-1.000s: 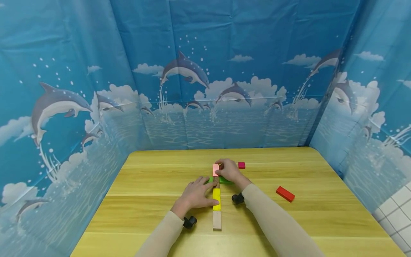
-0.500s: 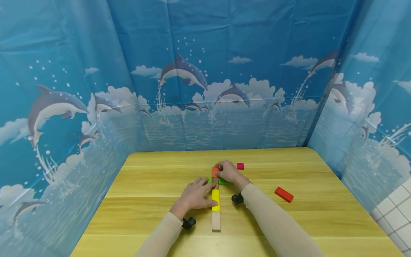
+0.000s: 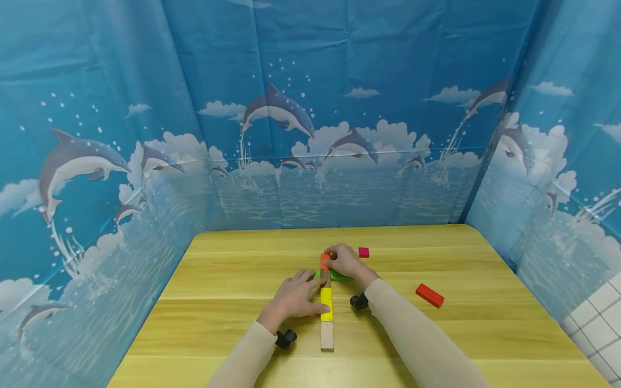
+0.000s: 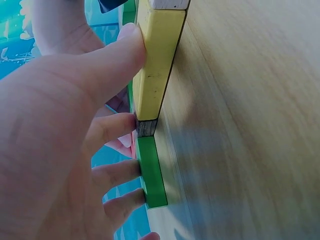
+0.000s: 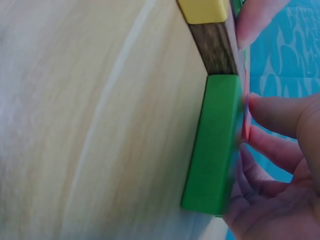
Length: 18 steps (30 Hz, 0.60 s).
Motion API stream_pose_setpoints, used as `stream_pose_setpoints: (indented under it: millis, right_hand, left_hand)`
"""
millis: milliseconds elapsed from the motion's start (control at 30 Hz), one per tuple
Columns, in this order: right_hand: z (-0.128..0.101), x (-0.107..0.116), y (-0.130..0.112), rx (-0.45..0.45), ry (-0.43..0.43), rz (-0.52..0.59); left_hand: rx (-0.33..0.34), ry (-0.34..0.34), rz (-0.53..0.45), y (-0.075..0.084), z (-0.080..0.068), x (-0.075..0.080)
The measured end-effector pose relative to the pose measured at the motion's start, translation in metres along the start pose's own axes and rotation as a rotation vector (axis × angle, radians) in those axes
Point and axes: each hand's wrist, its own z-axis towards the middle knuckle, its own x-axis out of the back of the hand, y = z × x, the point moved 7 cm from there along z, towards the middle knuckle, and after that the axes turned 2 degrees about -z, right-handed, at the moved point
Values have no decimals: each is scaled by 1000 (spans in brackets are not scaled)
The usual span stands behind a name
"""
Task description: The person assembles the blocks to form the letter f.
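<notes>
- pinching orange block (image 3: 323, 258) from right with nearer right hand (image 3: 346, 261)
- lying just beyond brown block (image 3: 326, 276), on axis running straight away
- with left hand (image 3: 296, 296) spread against yellow block (image 3: 326, 296)

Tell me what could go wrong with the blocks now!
The right hand holds the orange block at the far end of the row, so a little slip might leave it crooked. The left hand touches the yellow block with its thumb, so pushing too hard could maybe nudge the row out of line.
</notes>
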Motion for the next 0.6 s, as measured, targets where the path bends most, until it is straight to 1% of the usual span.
stream_pose_setpoints:
  millis: [200, 367, 600]
  right_hand:
    - [-8, 7, -5, 0, 11, 50]
    - [-21, 22, -14, 17, 42, 98]
    - [-35, 44, -19, 81, 109, 71]
  left_hand:
    - [7, -2, 4, 2, 1, 0]
    - [4, 2, 12, 3, 2, -2]
    - [14, 4, -3, 1, 1, -3]
